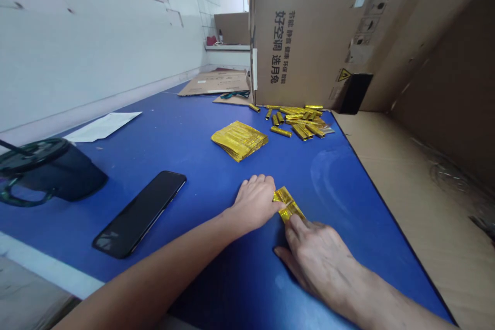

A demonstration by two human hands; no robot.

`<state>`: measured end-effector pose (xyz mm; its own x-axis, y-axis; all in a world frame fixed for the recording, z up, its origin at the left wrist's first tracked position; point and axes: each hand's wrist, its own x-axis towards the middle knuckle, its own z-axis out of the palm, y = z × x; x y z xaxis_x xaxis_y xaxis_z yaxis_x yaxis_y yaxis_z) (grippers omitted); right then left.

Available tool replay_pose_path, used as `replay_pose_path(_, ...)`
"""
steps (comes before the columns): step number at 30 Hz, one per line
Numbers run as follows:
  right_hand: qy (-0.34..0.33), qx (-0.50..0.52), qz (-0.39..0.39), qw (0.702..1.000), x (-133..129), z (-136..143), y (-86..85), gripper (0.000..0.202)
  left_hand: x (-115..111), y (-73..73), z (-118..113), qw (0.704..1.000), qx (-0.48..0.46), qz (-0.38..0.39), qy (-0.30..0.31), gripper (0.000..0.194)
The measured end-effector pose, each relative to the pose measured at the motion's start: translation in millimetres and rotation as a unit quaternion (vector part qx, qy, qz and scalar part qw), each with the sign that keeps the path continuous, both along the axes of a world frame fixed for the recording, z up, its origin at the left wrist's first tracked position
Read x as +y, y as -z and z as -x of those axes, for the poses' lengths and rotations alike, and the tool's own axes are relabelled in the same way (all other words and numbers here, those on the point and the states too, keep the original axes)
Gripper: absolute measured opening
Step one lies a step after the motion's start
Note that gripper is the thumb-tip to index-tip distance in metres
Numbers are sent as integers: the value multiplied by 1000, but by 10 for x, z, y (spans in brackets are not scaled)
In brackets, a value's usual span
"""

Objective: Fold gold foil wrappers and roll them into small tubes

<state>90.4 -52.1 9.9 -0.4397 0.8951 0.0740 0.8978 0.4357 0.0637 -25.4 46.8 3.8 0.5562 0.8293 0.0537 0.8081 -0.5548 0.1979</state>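
Note:
A small piece of gold foil paper (285, 197) lies on the blue table between my two hands, partly folded and partly covered by them. My left hand (255, 203) is closed at its left edge, with the thumb pressed onto the foil and the other fingers curled. From the right, my right hand (320, 252) bears down on the near end of the same piece with its fingers together; its thumb sits apart, lower down. Beyond my hands rests a fanned stack of gold foil sheets (240, 140). Farther right lies a heap of small gold foil rolls (301, 122).
A black phone (141, 214) lies left of my left arm. Behind it stands a dark mug (58, 170) with a straw, near a white paper (104, 126). A large cardboard box (317, 36) rises behind the rolls. Flat cardboard (216, 82) and teal-handled scissors (235, 95) lie at the back.

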Motion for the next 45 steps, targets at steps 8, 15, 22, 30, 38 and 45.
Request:
replay_pose_path(8, 3, 4, -1, 1000, -9, 11, 4, 19, 42, 21, 41, 997, -50, 50, -1, 38)
replay_pose_path(15, 5, 12, 1, 1000, 12, -9, 2, 20, 160, 0, 102, 975, -142, 169, -3, 18)
replay_pose_path(22, 10, 83, -13, 996, 37, -93, 58, 23, 226, 28, 229, 921, -270, 280, 7, 16)
replay_pose_path(30, 177, 462, 70, 866, 183, -277, 89, 32, 166, -172, 195, 821, -455, 341, -48, 17)
replay_pose_path(38, 198, 577, 181, 771, 277, -319, 104, 40, 61, -152, 156, 791, -502, 350, -27, 19)
replay_pose_path(45, 191, 585, 215, 759, 248, -267, 106, 42, 16, -128, 132, 789, -513, 338, -18, 17)
